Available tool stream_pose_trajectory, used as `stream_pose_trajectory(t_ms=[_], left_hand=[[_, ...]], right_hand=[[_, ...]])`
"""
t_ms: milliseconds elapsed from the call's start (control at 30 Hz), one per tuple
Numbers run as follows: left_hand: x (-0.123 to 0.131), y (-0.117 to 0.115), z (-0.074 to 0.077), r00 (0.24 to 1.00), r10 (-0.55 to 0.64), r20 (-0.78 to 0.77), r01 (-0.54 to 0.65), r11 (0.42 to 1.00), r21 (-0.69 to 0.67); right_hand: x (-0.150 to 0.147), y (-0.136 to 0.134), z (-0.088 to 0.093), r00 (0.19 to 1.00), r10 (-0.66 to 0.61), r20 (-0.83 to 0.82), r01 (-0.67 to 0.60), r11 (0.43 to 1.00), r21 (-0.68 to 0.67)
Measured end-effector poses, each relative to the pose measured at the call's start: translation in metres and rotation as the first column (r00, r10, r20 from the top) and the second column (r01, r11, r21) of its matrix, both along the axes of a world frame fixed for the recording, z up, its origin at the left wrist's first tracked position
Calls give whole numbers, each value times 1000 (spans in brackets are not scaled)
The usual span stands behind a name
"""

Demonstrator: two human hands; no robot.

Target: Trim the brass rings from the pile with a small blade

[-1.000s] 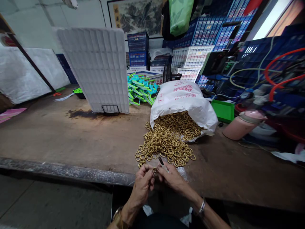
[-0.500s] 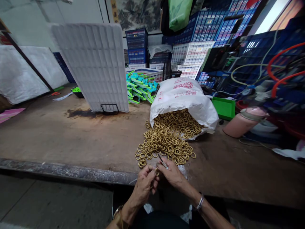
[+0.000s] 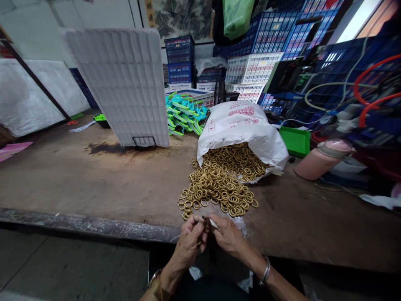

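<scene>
At the table's front edge my left hand (image 3: 190,236) is closed, pinching a gold-coloured ring (image 3: 199,242) mostly hidden by the fingers. My right hand (image 3: 228,234) is closed around a slim knife-like tool (image 3: 213,223) with a pale body and a dark tip. Its tip points left and meets the left fingertips; whether it touches the ring I cannot tell. Just beyond both hands lies a heap of gold-coloured rings (image 3: 216,188). The heap spills from the mouth of a white woven sack (image 3: 238,125) lying on its side.
A large white ribbed panel (image 3: 125,83) stands upright on the table (image 3: 78,179) at the left. Behind are green and turquoise plastic pieces (image 3: 184,113) and stacked crates (image 3: 178,62). To the right stand a green tray (image 3: 294,141) and a pink bottle (image 3: 324,161).
My right hand has turned the tool, so its tip has swung down and left to the left fingertips. My left hand has stayed nearly in place.
</scene>
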State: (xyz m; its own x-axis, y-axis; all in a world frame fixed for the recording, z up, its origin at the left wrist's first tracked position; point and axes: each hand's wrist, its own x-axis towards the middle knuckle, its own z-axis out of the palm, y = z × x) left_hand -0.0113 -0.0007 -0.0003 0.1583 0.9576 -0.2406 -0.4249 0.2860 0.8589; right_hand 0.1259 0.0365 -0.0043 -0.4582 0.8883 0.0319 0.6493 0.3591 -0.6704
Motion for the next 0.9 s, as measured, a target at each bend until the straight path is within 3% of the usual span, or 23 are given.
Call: stream_pose_trajectory(t_ms=[367,633,767,900], left_hand=[[-3,-1,-10,996,18,-89,-18,1000,9],[-1,-2,-9,996,36,-87,-36,999,1],[-3,-9,-4,999,15,-53,-18,998,-61],[-5,-16,8,995,-39,89,43,998,-47]], right_hand=[[-6,-8,3,985,11,172,-33,991,128],[-12,-9,3,965,8,262,-24,998,60],[-9,-2,0,938,-14,348,-2,999,45],[-4,15,-3,894,-139,427,114,990,83]])
